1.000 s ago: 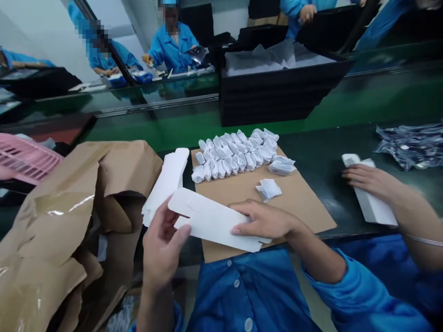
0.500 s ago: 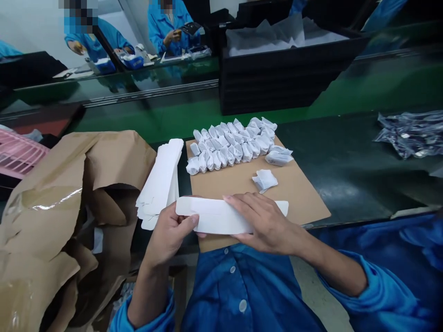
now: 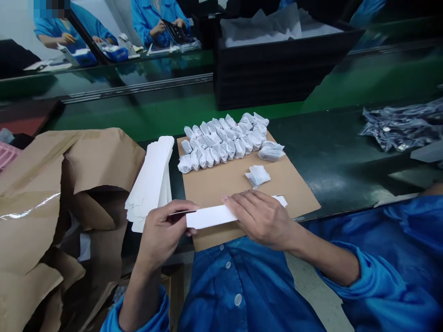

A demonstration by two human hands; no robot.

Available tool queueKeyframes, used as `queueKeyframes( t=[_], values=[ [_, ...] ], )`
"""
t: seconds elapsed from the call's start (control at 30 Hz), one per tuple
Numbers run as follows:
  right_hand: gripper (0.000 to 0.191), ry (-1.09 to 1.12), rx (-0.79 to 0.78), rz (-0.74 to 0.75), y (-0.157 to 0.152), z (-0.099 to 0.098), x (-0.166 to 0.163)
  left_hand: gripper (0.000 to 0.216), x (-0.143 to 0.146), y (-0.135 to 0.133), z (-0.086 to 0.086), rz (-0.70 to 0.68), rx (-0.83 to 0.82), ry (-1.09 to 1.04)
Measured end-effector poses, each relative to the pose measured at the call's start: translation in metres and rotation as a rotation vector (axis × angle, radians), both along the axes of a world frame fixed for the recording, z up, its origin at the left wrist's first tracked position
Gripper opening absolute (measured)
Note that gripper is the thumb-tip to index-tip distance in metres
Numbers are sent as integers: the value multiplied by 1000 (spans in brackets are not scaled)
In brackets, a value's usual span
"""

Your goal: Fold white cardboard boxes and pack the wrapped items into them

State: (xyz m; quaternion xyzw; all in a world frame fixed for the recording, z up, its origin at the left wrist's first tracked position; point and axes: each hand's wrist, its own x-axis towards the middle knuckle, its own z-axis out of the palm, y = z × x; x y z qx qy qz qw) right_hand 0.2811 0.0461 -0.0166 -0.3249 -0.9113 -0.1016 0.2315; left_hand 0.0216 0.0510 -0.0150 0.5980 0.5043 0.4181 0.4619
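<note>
My left hand (image 3: 162,233) pinches the left end of a flat white carton blank (image 3: 211,216), thumb on top. My right hand (image 3: 261,216) lies over the blank's right half, fingers curled down onto it, pressing it against the brown cardboard sheet (image 3: 297,193). The blank now shows as a narrow strip. A stack of more white blanks (image 3: 152,180) lies just left of the sheet. Rows of small white wrapped packets (image 3: 224,140) fill the sheet's far end, with one loose packet (image 3: 258,176) just beyond my right hand.
Crumpled brown wrapping paper (image 3: 51,203) is heaped at the left. A black crate (image 3: 277,69) lined with white paper stands on the green conveyor (image 3: 155,117). Clear plastic bags (image 3: 401,127) lie at right. A neighbour's blue sleeve (image 3: 415,230) is at right; other workers sit across the line.
The carton blank has been folded from a wide flat panel into a narrow strip and lowered onto the cardboard. The neighbour's hand and white box at right have left the view.
</note>
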Motion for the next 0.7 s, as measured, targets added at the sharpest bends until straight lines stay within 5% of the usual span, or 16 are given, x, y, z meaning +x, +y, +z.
queueKeyframes(
  t=[0.1,0.2,0.3,0.47,0.6,0.7],
  values=[
    [41,153,-62,-43,-2,-2,2,25,5,-5,-4,0,90,-162],
    [58,418,-240,-197,-9,-9,-12,78,35,-17,-16,155,340,-334],
    [71,559,-350,-188,-20,-20,-32,103,73,-30,-29,249,445,-223],
    [96,376,-637,46,-24,-8,-23,71,79,-24,-26,373,413,102],
    [63,611,-723,-8,-7,18,-8,55,61,-15,-16,221,442,182],
    [43,726,-696,175,5,20,-13,56,59,-16,-15,226,520,206]
  ],
)
